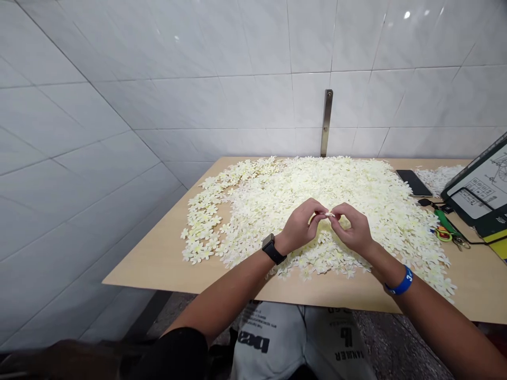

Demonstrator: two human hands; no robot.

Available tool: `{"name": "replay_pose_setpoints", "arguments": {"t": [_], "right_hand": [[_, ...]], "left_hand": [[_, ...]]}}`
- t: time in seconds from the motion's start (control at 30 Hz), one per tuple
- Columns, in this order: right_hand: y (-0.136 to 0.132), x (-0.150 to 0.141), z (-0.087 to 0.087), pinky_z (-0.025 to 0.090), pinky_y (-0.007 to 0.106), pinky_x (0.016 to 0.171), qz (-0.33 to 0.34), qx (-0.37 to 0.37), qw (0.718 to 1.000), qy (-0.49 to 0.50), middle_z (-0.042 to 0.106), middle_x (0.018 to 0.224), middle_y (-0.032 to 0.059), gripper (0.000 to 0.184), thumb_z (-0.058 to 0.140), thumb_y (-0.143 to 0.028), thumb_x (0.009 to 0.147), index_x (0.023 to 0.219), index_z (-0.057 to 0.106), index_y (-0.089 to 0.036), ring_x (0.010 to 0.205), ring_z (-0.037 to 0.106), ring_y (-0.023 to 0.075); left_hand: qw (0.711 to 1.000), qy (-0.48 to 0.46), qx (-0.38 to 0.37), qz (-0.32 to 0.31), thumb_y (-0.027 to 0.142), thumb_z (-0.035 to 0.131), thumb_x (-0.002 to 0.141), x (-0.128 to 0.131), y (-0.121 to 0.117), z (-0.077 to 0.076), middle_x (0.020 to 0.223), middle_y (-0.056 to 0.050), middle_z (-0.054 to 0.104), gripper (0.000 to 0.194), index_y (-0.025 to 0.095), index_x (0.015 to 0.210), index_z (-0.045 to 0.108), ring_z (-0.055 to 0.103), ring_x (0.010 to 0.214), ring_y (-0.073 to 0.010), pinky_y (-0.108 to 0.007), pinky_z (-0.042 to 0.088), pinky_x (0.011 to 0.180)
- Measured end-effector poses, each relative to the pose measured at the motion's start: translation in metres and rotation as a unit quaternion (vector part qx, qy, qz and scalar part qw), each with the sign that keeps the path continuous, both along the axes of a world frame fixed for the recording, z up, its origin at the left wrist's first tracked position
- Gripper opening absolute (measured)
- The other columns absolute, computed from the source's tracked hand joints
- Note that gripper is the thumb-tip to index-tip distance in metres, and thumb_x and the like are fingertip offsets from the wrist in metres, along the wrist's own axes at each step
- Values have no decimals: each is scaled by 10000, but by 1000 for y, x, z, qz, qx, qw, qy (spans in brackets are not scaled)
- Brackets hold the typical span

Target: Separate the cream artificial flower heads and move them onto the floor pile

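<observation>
Pale yellow-white artificial flowers (253,211) lie in a wide, thick heap across the wooden table. Over the front part of the heap, my left hand (303,224) and my right hand (351,227) meet at the fingertips. Between them is a small pale flower piece (328,214), pinched from both sides; its details are too small to make out. A black watch (273,249) is on my left wrist, and a blue wristband (402,281) circles my right.
On the right of the table (158,264) are a black phone (413,182), small white pieces (439,178), a green-handled tool (446,224) with a cord, and a dark box (481,190). Tiled walls (222,100) close off the back and left; a metal bracket (327,124) stands behind.
</observation>
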State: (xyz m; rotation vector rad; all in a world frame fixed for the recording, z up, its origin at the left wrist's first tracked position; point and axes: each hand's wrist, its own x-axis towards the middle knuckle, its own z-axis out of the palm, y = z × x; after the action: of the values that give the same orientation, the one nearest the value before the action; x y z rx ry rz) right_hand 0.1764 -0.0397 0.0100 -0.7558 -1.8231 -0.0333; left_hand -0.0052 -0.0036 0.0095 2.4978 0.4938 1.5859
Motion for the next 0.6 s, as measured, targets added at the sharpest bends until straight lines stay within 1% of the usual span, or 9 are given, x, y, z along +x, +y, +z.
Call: {"name": "replay_pose_setpoints", "arguments": {"t": [0.17,0.27,0.37,0.47,0.53,0.6], "right_hand": [[-6,-6,2,464,289,563,-28,-5,1000,11,566,671,-7,96,577,-175,915,845,557,-238,590,537,143],[-8,-9,2,451,284,542,-42,2,999,18,557,651,-10,117,572,-182,921,822,545,-240,567,520,138],[-7,-8,0,477,304,550,-62,-3,998,30,585,647,0,110,569,-233,943,835,576,-246,570,549,152],[-5,-1,-5,533,332,597,-70,-23,996,43,671,722,27,64,582,-285,954,942,635,-251,608,615,172],[-3,4,-10,563,337,625,-64,-42,996,53,697,765,31,117,605,-318,945,1031,648,-251,628,645,177],[-3,8,-13,584,336,657,-50,-66,994,72,702,803,33,185,620,-348,940,1093,646,-247,669,673,183]], "left_hand": [[999,-13,-46,19,157,525,976,5,-5,-4,806,-6,559,51,192,938,525,535,699,-121,-252,453,644],[999,-20,-37,26,157,500,976,7,-7,-4,796,-7,545,60,195,932,514,519,683,-125,-255,437,620],[999,-26,-26,23,183,497,994,8,-7,-2,801,-14,566,58,198,949,531,537,691,-130,-263,454,626],[1000,-22,-13,4,210,527,1004,8,-4,0,878,-40,642,49,202,1032,567,611,799,-150,-289,518,703],[1000,-12,13,-13,191,534,1002,7,-1,1,975,-66,687,93,204,1082,580,655,914,-169,-318,557,781],[999,-9,39,-19,158,542,993,6,1,2,1050,-83,704,117,202,1089,592,672,997,-177,-337,578,841]]}}
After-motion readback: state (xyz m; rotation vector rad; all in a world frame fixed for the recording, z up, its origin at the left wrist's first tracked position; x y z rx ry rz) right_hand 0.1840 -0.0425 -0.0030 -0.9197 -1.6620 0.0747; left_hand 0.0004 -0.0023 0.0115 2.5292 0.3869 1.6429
